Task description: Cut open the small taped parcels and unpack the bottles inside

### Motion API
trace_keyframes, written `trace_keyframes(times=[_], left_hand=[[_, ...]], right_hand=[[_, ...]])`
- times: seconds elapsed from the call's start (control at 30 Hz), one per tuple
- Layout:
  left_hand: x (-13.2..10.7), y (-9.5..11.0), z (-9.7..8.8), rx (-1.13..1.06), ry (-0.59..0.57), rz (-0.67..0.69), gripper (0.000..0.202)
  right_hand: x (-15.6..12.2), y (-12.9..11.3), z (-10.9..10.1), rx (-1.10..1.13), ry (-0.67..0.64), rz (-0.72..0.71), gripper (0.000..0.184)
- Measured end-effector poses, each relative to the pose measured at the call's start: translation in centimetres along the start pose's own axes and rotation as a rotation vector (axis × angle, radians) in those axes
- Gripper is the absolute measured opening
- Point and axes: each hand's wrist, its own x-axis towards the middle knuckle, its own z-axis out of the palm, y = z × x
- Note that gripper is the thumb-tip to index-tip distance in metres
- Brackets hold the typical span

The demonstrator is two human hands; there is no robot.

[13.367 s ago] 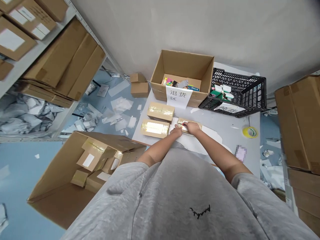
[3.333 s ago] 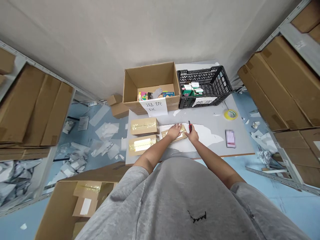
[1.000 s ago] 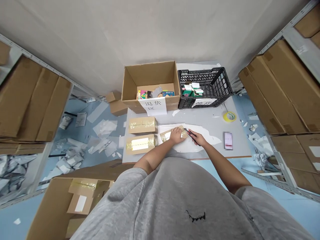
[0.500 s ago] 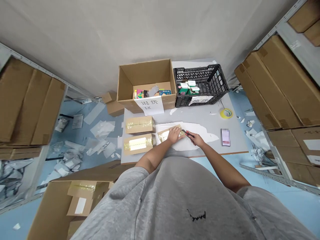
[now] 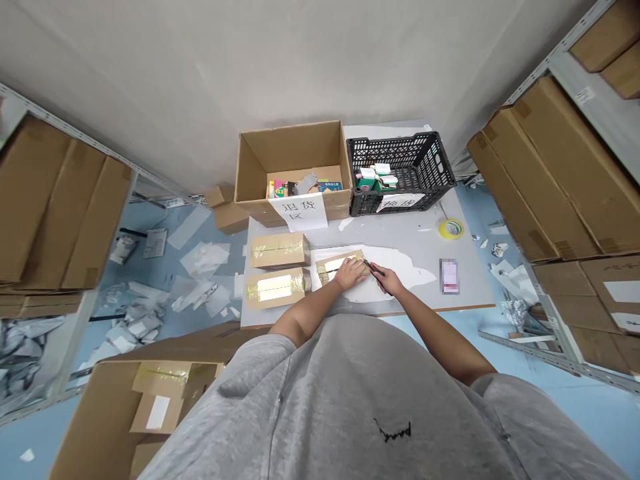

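Note:
A small taped cardboard box [image 5: 327, 266] with a white label lies slightly turned on a white sheet [image 5: 400, 263] on the table. My left hand [image 5: 350, 273] rests on its right part, fingers curled over it and gripping it. In my right hand [image 5: 391, 283] is a pair of dark-handled scissors [image 5: 376, 269] with a touch of red. Their tip points left and meets the right end of the box, close to my left fingertips. Left of these lie two more taped boxes, a rear box [image 5: 280, 250] and a front box [image 5: 277, 289].
Behind stand a large open carton [image 5: 290, 140] with a paper sign and a black plastic crate [image 5: 415, 167] holding several green-and-white packs. A yellow tape roll [image 5: 451, 229] and a phone-like item [image 5: 449, 276] lie right. An open carton [image 5: 95, 400] stands lower left; shelves flank both sides.
The scissors and my right hand have shifted slightly down and to the left against the box end. My left hand has moved slightly right along the box.

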Motion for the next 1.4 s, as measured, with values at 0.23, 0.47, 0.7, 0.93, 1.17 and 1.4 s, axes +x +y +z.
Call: trace_keyframes(times=[0.23,0.47,0.7,0.93,1.17,1.4], left_hand=[[0.3,-0.7,-0.6,0.030,0.030,-0.146,0.058],[-3.4,-1.5,-0.5,0.108,0.042,-0.265,0.110],[-4.3,-3.7,-0.8,0.104,-0.037,-0.308,0.121],[-3.3,-5.3,-1.0,0.106,-0.036,-0.236,0.118],[-5.8,-3.8,-1.0,0.038,0.045,-0.235,0.085],[-8.1,-2.4,-2.2,-0.216,0.286,-0.605,0.044]], right_hand=[[-0.7,1.2,0.2,-0.104,0.080,-0.011,0.058],[-0.3,1.5,0.6,-0.413,0.287,-0.053,0.054],[4.2,1.7,1.1,-0.647,0.270,0.137,0.060],[8.9,2.0,1.5,-0.664,0.256,0.236,0.067],[8.7,2.7,1.7,-0.646,0.280,0.232,0.069],[5.8,-2.0,2.4,-0.446,0.508,-0.243,0.047]])
